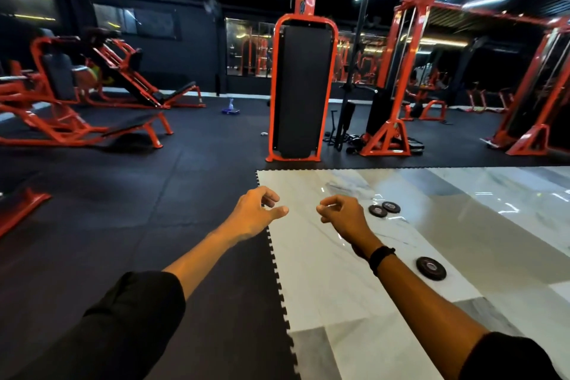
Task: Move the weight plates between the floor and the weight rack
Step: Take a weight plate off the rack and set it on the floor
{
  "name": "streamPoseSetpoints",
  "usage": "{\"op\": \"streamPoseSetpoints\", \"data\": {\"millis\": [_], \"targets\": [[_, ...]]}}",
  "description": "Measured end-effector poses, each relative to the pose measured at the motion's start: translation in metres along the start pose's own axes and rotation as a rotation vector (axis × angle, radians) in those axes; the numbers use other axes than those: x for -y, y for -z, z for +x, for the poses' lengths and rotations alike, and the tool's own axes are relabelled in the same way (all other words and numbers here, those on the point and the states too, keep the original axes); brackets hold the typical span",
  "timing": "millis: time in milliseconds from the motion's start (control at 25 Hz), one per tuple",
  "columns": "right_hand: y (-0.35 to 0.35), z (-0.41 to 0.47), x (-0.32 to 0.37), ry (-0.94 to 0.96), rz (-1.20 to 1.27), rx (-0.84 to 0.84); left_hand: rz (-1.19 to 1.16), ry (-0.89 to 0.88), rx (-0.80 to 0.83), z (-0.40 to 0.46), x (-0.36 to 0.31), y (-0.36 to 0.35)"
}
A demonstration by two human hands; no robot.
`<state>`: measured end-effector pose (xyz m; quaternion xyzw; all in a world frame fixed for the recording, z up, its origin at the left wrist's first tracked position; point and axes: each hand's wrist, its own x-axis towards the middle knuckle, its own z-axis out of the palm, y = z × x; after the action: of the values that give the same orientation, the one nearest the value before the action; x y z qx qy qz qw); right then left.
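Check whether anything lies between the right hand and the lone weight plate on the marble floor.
Nothing visible does. The right hand hangs empty, fingers loosely curled, above bare marble floor; the lone weight plate lies flat beside the right forearm. Two more plates lie farther off. No weight rack can be identified in this view.

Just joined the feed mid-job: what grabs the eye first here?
Two bare forearms reach forward, the left hand and right hand loosely curled and holding nothing, over the seam between black rubber mat and glossy white marble floor. Three small black round weight plates lie on the marble at right. A tall orange-framed black padded machine stands straight ahead.
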<state>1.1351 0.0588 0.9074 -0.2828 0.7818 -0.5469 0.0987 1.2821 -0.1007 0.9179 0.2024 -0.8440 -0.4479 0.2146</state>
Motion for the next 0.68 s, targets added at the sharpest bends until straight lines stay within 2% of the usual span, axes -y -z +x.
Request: {"op": "streamPoseSetpoints", "data": {"millis": [280, 400, 480, 520, 600, 680], "targets": [[-0.008, 0.143, -0.071, -0.132, -0.015, -0.053, -0.051, 0.003, 0.128, 0.177, 0.060, -0.046], [0.005, 0.194, -0.075, -0.145, -0.036, -0.085, -0.106, -0.004, 0.148, 0.235, 0.059, -0.060], [0.018, 0.269, -0.079, -0.136, -0.051, -0.161, -0.135, -0.040, 0.206, 0.324, 0.052, -0.078], [0.023, 0.278, -0.081, -0.125, -0.062, -0.173, -0.142, -0.058, 0.206, 0.340, 0.049, -0.084], [0.045, 0.314, -0.100, -0.159, -0.089, -0.232, -0.167, -0.073, 0.243, 0.399, 0.044, -0.121], [0.072, 0.333, -0.137, -0.233, -0.106, -0.298, -0.170, -0.098, 0.349, 0.439, 0.038, -0.174]]}}
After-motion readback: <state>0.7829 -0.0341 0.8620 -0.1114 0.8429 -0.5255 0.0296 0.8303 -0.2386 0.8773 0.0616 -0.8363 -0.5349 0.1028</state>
